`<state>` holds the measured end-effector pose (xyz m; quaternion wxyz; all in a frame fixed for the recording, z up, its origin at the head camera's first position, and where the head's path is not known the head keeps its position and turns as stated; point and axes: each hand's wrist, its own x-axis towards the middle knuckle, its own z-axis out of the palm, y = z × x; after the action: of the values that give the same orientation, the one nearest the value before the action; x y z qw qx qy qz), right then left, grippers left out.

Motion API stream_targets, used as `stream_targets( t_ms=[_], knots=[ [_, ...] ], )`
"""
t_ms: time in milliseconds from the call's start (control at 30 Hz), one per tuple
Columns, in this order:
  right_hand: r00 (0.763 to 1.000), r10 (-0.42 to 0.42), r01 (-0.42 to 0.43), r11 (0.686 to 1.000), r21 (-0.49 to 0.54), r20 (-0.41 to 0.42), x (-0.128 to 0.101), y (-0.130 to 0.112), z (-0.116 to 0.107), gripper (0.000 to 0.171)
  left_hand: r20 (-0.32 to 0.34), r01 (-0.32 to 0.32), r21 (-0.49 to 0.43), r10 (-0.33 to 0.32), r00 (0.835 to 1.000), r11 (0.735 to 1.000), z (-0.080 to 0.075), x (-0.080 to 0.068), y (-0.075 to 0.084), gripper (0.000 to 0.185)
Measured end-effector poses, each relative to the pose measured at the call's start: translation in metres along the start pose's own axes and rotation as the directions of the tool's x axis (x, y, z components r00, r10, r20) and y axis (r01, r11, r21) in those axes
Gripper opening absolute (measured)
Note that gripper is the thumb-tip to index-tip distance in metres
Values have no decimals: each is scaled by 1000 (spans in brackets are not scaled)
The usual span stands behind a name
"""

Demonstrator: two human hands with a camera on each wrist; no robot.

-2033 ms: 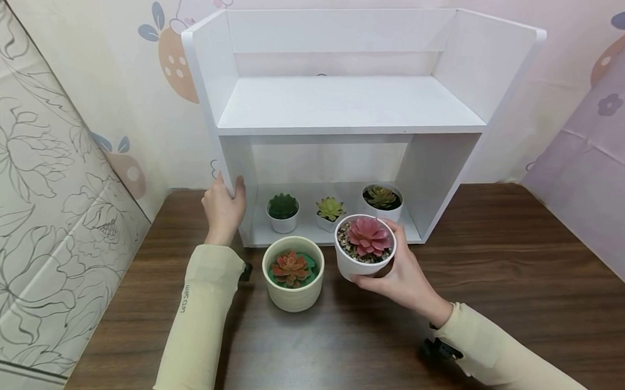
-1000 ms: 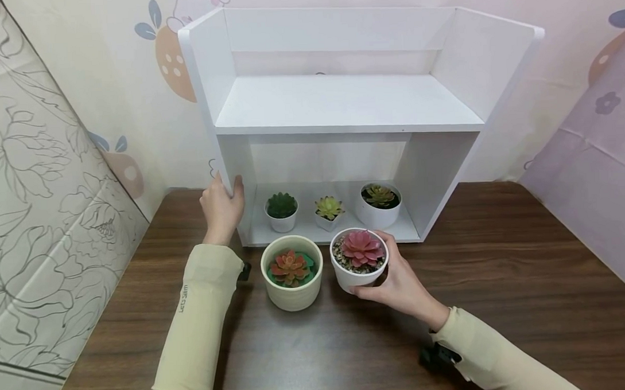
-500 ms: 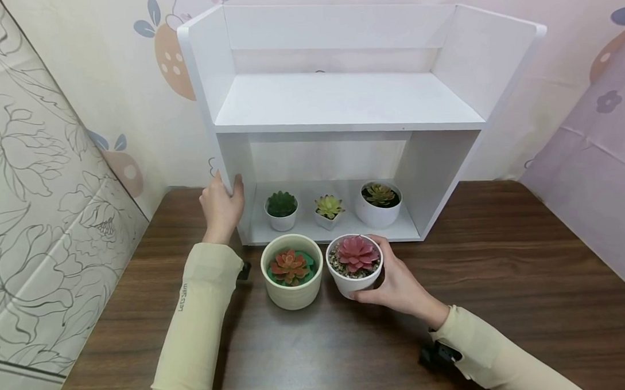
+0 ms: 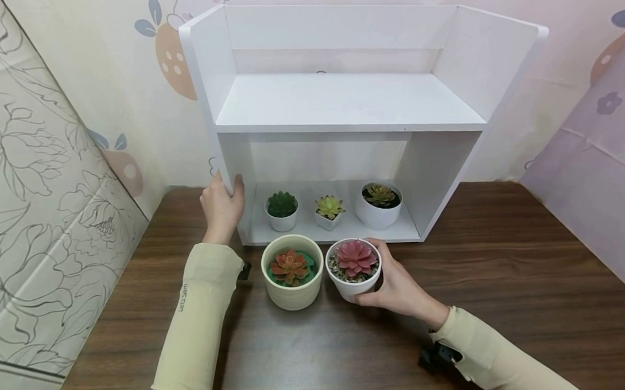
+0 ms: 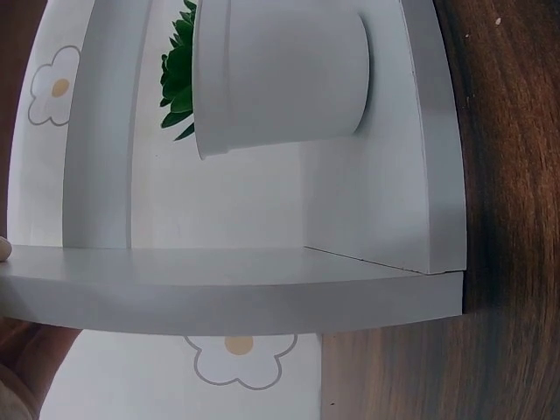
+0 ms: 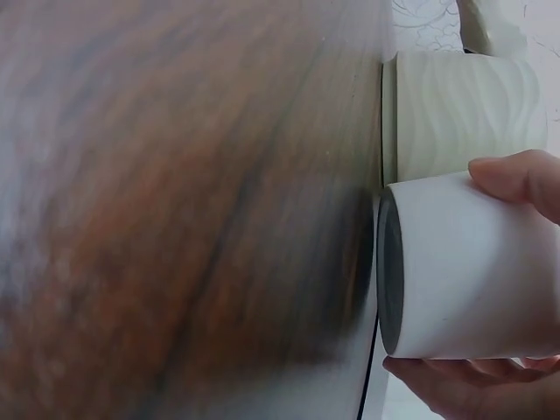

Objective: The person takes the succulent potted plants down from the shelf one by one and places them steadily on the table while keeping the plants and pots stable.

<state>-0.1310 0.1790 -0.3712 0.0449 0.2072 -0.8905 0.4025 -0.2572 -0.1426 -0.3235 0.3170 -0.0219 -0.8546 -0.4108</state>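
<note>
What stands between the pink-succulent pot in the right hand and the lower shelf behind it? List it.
Nothing visible. The right hand holds the pink-succulent pot just before the open front of the lower shelf. The cream pot stands to its left, off that line. Three small pots sit farther back on it.

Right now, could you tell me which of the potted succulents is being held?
The white pot with the pink succulent, gripped by the right hand; the others stand untouched.

Five potted succulents in all: three small white pots [image 4: 330, 211] inside the shelf's [image 4: 340, 102] lower compartment, two larger pots [image 4: 320, 272] at frame centre.
</note>
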Motion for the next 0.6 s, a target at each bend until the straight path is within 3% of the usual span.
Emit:
stream_targets(
  t_ms=[600],
  knots=[
    [999,38,-38,999,5,0,0,0,-1,104,-8,-3,0,3,1000,1000,1,-1,0,34]
  ],
)
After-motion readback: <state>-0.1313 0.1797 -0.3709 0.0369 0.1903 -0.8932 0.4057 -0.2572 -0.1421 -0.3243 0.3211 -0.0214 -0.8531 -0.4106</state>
